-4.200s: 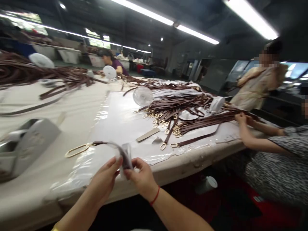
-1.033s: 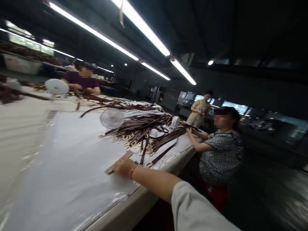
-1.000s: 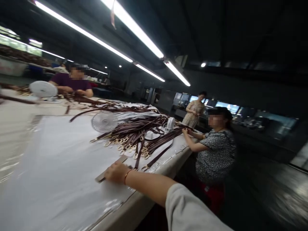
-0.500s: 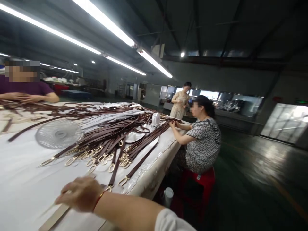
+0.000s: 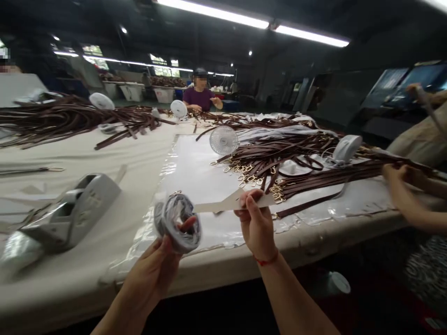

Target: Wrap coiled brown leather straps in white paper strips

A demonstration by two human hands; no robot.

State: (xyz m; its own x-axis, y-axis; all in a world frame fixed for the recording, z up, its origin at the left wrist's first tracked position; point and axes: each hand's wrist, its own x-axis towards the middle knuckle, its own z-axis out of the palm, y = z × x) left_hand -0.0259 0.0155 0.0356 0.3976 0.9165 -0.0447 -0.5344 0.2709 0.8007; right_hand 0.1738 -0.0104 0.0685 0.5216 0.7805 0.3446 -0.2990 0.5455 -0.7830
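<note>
My left hand (image 5: 159, 263) grips a coil (image 5: 167, 218) wrapped in whitish film, with a finger through its middle and a bit of gold metal at its top. My right hand (image 5: 258, 228) pinches a flat beige strip (image 5: 214, 206) that stretches leftward to the coil's side. I cannot tell whether the strip is fixed to the coil. Both hands are above the table's near edge. Beyond my right hand lie brown straps (image 5: 265, 156) with gold-coloured clasps (image 5: 244, 174).
A grey tape dispenser (image 5: 85, 211) stands at left. Small fans (image 5: 224, 140) sit among the straps. A person in purple (image 5: 200, 97) is across the table, and another person's hands (image 5: 401, 177) handle straps at right. A white-lidded container (image 5: 338, 282) stands below.
The view has swung left and down. My right hand has risen from the tabletop with the beige strip, and my left hand with the coil has come into view.
</note>
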